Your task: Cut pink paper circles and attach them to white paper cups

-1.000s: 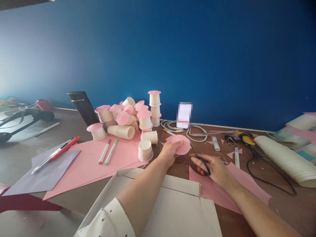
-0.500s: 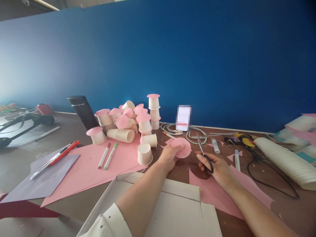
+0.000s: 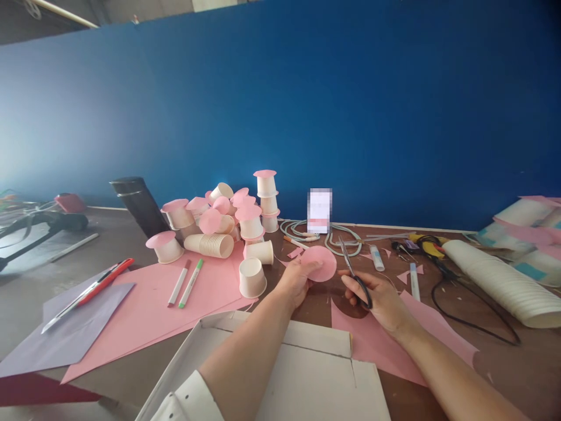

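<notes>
My left hand (image 3: 297, 280) pinches a round pink paper disc (image 3: 321, 263) above the brown table. Just to its right, my right hand (image 3: 377, 299) grips black-handled scissors (image 3: 353, 272) with the blades pointing up and away, close to the disc's right edge. Under my right hand lies a pink paper sheet (image 3: 397, 339) with a curved cut-out. A single upturned white paper cup (image 3: 252, 277) stands just left of my left hand.
A pile of white cups with pink tops (image 3: 228, 213) sits behind a large pink sheet (image 3: 166, 304) with two markers (image 3: 184, 283). A red utility knife (image 3: 87, 291) lies on purple paper. An open white box (image 3: 302, 374) is nearest me. Cables, a long cup stack (image 3: 499, 280) and a dark flask (image 3: 138, 204) crowd the back.
The scissors' blades swung from lying low to pointing up beside the disc. Both hands stay roughly where they were; the camera tilted down a little.
</notes>
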Demonstrator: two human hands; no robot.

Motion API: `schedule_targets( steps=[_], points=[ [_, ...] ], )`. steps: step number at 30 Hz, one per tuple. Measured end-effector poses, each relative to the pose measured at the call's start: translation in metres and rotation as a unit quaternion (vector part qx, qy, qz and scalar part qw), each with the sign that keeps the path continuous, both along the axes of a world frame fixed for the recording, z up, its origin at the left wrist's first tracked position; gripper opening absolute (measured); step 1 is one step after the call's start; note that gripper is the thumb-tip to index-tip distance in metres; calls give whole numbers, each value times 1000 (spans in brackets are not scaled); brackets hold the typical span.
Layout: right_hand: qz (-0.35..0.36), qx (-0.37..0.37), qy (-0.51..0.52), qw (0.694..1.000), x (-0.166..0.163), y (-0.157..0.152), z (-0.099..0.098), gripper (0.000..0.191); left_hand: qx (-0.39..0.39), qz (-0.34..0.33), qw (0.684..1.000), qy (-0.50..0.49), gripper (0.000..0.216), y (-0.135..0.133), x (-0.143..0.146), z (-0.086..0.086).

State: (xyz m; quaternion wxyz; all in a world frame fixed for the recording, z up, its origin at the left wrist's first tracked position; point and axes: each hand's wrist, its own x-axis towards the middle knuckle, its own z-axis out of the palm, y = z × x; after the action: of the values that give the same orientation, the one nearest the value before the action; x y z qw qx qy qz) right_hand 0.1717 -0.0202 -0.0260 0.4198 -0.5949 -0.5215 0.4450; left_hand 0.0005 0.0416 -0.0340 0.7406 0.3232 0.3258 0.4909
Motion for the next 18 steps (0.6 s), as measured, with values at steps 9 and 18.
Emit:
schedule_targets(
  steps=[9, 18],
  points=[
    [88, -27, 18, 996, -3, -4, 3, 45, 20, -6, 1000, 13, 44, 0, -1, 2],
    [135, -15, 22, 990, 1, -6, 7, 35, 41, -63, 997, 30, 43, 2, -12, 12]
  ],
)
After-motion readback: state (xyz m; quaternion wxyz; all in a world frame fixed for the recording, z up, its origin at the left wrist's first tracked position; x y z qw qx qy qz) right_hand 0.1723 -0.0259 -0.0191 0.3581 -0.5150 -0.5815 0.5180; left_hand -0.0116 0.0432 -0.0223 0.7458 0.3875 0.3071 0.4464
